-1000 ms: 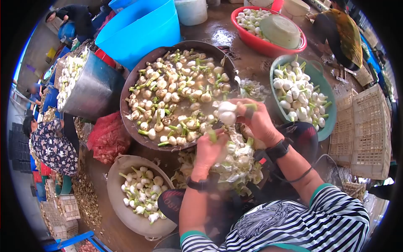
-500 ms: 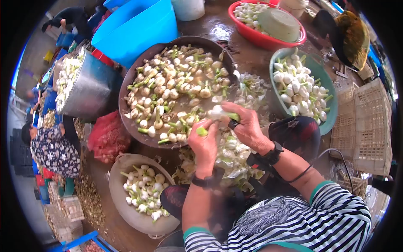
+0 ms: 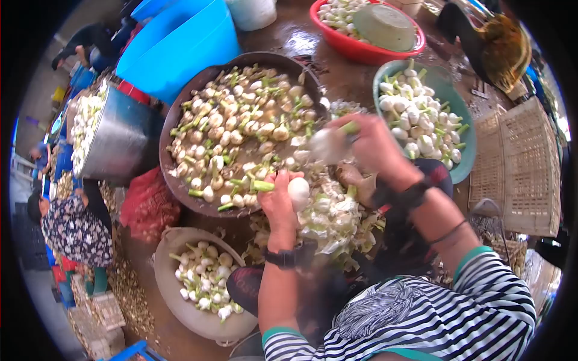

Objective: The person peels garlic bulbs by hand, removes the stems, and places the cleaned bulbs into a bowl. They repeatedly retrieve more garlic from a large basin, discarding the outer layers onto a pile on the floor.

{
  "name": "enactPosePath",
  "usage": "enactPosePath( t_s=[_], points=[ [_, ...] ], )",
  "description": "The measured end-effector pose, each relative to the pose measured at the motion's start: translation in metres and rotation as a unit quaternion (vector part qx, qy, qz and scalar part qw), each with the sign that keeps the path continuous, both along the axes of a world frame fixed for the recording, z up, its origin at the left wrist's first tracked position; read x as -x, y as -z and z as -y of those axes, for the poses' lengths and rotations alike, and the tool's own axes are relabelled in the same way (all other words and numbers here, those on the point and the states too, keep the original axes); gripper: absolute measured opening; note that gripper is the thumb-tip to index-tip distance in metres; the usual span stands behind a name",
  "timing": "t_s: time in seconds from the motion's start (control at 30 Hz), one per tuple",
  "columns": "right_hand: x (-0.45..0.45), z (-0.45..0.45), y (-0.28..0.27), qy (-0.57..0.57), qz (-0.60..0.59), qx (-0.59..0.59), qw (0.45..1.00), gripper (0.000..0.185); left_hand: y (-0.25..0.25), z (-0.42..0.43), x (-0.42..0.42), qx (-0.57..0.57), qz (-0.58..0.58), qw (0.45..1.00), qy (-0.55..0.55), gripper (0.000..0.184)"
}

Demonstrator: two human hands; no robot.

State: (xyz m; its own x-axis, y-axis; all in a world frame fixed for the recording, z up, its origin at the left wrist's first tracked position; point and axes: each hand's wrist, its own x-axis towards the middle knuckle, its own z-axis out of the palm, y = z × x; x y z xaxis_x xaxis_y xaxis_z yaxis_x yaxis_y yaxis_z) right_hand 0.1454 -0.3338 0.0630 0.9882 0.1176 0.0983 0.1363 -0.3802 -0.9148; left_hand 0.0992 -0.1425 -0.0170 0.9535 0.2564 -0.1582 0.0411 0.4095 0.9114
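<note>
My left hand [image 3: 279, 201] is closed around a white garlic bulb [image 3: 298, 191], whose green stem sticks out on the left. Higher and to the right, my right hand [image 3: 376, 144] is blurred, with its fingers around a second bulb [image 3: 328, 146] with a green stem. Both hands are over the near right edge of a wide dark pan [image 3: 170, 129] of water and many bulbs. Peeled skins and leaves [image 3: 331, 225] lie in a heap below my hands. White bulbs fill a green basin [image 3: 463, 99] on the right. More lie in a grey basin [image 3: 168, 271] at the lower left.
A red basin [image 3: 367, 55], blue tub [image 3: 180, 54] and metal tub [image 3: 123, 135] stand beyond the pan. A red net sack [image 3: 147, 204] is at its left. Wicker baskets [image 3: 524, 168] stand at right. People work at left [image 3: 75, 228] and upper right [image 3: 503, 51].
My hands have moved apart. My right hand has risen to the right with a bulb, and a white bulb now shows in my left hand. The view has shifted slightly.
</note>
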Motion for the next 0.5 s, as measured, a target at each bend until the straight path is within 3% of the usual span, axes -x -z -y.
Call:
enactPosePath(
  t_s=[0.03,0.07,0.1,0.17,0.27,0.3,0.33,0.4,0.43,0.5],
  points=[
    [-0.005,0.021,-0.021,0.023,0.005,0.098,0.995,0.019,0.011,-0.009,0.0,0.106,-0.007,0.994,0.025,0.013],
    [-0.023,0.058,-0.013,-0.007,0.022,0.071,0.997,0.02,0.007,-0.013,0.001,0.172,-0.039,0.984,0.018,0.012],
    [-0.031,0.082,-0.029,0.011,0.034,0.142,0.989,0.031,0.003,-0.016,0.0,0.239,-0.067,0.969,0.012,0.011],
    [-0.047,0.132,-0.033,0.092,0.049,0.473,0.875,0.037,0.006,-0.021,-0.002,0.284,-0.082,0.955,-0.01,0.011],
    [-0.039,0.136,-0.028,0.067,0.166,0.45,0.875,0.043,0.003,-0.018,-0.004,0.304,-0.075,0.95,-0.013,0.011],
    [-0.036,0.118,-0.029,0.023,0.048,0.35,0.935,0.05,0.001,-0.015,-0.003,0.298,-0.069,0.952,-0.008,0.011],
    [-0.028,0.09,-0.026,-0.086,-0.027,0.177,0.98,0.052,0.002,-0.012,-0.003,0.3,-0.056,0.952,-0.001,0.012],
    [0.009,0.024,-0.043,-0.213,0.002,0.248,0.945,0.064,0.005,-0.004,-0.003,0.304,-0.025,0.952,0.014,0.014],
    [0.013,0.005,-0.017,-0.261,0.046,0.246,0.932,0.076,0.005,0.0,-0.003,0.3,-0.017,0.953,0.033,0.016],
    [0.021,-0.029,-0.001,-0.323,-0.02,0.149,0.934,0.087,0.003,0.005,-0.002,0.293,0.004,0.954,0.064,0.021]
  ],
)
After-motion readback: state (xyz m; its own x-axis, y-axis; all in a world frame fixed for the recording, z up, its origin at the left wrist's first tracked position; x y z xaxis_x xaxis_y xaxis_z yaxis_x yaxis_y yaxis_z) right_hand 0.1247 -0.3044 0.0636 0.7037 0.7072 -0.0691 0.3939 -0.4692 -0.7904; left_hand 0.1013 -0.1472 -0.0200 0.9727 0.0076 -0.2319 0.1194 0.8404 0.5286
